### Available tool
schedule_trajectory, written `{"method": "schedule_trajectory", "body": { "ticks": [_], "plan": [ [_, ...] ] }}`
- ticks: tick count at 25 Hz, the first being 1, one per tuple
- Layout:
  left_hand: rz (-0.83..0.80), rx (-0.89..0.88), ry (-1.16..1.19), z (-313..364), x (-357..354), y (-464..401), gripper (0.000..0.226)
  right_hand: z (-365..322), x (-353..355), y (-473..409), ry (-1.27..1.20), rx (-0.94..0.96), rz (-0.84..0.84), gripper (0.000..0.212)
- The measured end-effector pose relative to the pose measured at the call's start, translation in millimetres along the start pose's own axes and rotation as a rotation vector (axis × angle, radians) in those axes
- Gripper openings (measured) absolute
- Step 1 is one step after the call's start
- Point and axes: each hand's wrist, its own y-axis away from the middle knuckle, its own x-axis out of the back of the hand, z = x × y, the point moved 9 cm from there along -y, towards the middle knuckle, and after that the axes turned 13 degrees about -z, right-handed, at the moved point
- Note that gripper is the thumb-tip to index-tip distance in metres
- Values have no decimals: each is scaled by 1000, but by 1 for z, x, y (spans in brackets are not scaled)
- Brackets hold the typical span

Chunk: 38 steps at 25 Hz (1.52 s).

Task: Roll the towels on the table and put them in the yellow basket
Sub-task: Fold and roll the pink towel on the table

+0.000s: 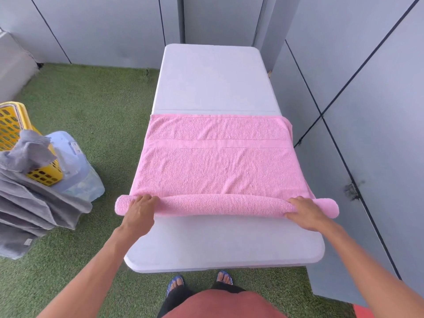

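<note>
- Pink towel [218, 166] spread flat on the white table [215, 244], near edge already a soft roll.
- Left hand [138, 211] and right hand [306, 213] curled over the roll near its ends, fingers [146, 198] gripping the terry.
- Probably light, limp, grippy; best held near both ends for even rolling.
- Yellow basket [13, 127] on the grass, left.

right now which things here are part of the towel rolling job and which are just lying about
Part of the job:
pink towel
left hand
right hand
white table
yellow basket

Lying about:
grey towels
clear plastic bin
</note>
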Motion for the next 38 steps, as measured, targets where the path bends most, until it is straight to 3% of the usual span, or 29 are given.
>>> {"method": "schedule_trajectory", "body": {
  "ticks": [2, 3, 5, 7, 10, 14, 16, 20, 23, 25, 26, 28, 30, 32, 34, 36, 38],
  "plan": [
    [-142, 20, 58, -7, -2, -7, 46, 7, -1, 1, -304, 36, -99, 47],
    [-144, 35, 126, -10, 2, -10, 49, 10, 4, -1, -488, 59, -71, 47],
    [128, 52, 189, -10, 29, -4, 47, 12, 24, 4, -700, 111, 175, 41],
    [356, 58, 66, -4, 40, 11, 36, 9, 37, 19, -488, 112, 496, 36],
    [387, 0, 13, 13, 22, 25, 41, -11, 16, 44, -137, 33, 733, 20],
    [254, -24, -126, 18, 5, 6, 64, -19, -4, 19, -37, 65, 515, 57],
    [185, 26, -151, 15, 5, -8, 59, -20, 7, 8, -62, 48, 441, 55],
    [23, 54, -91, 9, 5, -12, 28, -21, 11, 5, 5, 17, 298, 43],
    [-200, -7, 16, -5, -4, -13, 34, -8, 1, 8, -198, 125, 114, 47],
    [-180, -14, 194, -12, 5, -14, 42, -1, 9, 13, -494, 205, 231, 46],
    [-27, -19, 239, -12, 19, -10, 41, 1, 18, 19, -521, 210, 387, 42],
    [273, -15, 143, -2, 38, 4, 30, -8, 25, 32, -374, 172, 644, 27],
    [385, -45, 59, 15, 34, 16, 25, -25, 17, 37, -179, 151, 714, 25],
    [367, -91, 92, 26, 19, 21, 27, -36, 4, 34, -26, 115, 677, 42],
    [274, -145, 69, 31, 6, 19, 53, -37, -3, 29, 45, 82, 632, 62],
    [195, -165, 9, 28, 1, 9, 72, -38, -1, 23, 40, 87, 588, 66],
    [165, -130, 18, 22, 5, -3, 63, -37, 8, 17, -14, 77, 543, 60]
  ]
}}
